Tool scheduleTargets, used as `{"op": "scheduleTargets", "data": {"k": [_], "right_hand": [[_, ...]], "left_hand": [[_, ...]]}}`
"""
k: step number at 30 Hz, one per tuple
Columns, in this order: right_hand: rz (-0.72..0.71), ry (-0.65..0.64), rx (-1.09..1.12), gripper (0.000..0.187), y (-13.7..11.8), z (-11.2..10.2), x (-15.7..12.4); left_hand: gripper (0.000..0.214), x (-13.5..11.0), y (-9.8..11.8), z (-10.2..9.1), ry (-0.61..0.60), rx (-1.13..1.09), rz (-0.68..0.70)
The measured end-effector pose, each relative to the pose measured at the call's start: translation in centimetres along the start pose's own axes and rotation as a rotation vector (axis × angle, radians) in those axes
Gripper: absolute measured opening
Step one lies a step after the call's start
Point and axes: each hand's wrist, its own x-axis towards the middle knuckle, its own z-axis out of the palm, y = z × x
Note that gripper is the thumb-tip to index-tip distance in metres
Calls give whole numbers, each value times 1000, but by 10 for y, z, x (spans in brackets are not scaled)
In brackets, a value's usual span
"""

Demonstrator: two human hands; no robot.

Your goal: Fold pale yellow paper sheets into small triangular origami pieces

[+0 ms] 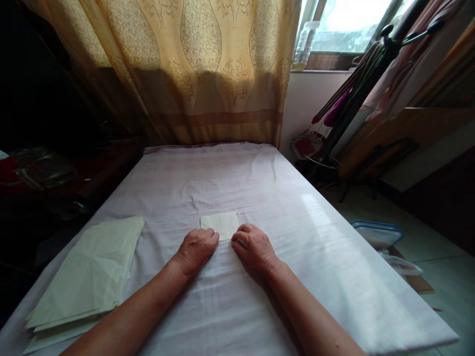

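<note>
A small folded piece of cream paper (221, 223) lies on the white cloth of the table (260, 188). My left hand (196, 249) rests on the cloth with curled fingers pressing the paper's near left edge. My right hand (253, 247) is curled too, its fingertips on the paper's near right corner. Both hands sit side by side, almost touching. A stack of larger cream sheets (89, 269) with fold creases lies to the left of my left forearm.
A patterned tan curtain (193, 74) hangs behind the table. A dark stand (356, 94) with hanging straps is at the right, by the window. A blue-rimmed container (376, 232) sits on the floor to the right. Dark clutter fills the left side.
</note>
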Motion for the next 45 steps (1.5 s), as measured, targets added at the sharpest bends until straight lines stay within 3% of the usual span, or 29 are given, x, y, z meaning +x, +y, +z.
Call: {"op": "scheduleTargets", "data": {"k": [4, 7, 12, 15, 18, 21, 26, 30, 33, 36, 39, 41, 43, 45], "right_hand": [[-95, -37, -169, 16, 1, 5, 5], [-122, 5, -183, 18, 5, 12, 7], [164, 230, 93, 20, 35, 17, 8], [248, 271, 113, 23, 49, 12, 5], [105, 234, 176, 20, 45, 7, -1], [-67, 107, 163, 12, 29, 4, -5], [-89, 2, -8, 13, 8, 7, 1], [-97, 59, -94, 12, 9, 15, 4], [-12, 200, -6, 15, 28, 16, 2], [225, 391, 43, 23, 56, 11, 0], [346, 426, 41, 23, 74, 8, 0], [285, 445, 50, 28, 74, 9, 0], [108, 424, 70, 46, 66, 11, 2], [-77, 310, 91, 49, 55, 12, 3]], "left_hand": [[16, -2, 1, 3, 21, 5, -11], [16, -3, 1, 3, 25, 17, -9], [15, -5, -1, 3, 16, 31, 12], [16, -5, -2, 3, 14, 32, 17], [16, -4, -2, 3, 18, 27, 17], [15, -3, -2, 2, 27, 20, 14], [13, -4, 0, -1, 44, 17, 6], [6, -7, 1, 2, 139, -22, -17], [7, -10, 0, 7, 242, -59, -38], [11, -12, -2, 11, 302, -91, -31], [14, -14, -3, 13, 343, -113, -35], [16, -14, -5, 15, 371, -117, -41], [20, -14, -6, 17, 380, -135, -29], [23, -15, -7, 19, 370, -165, -13]]}}
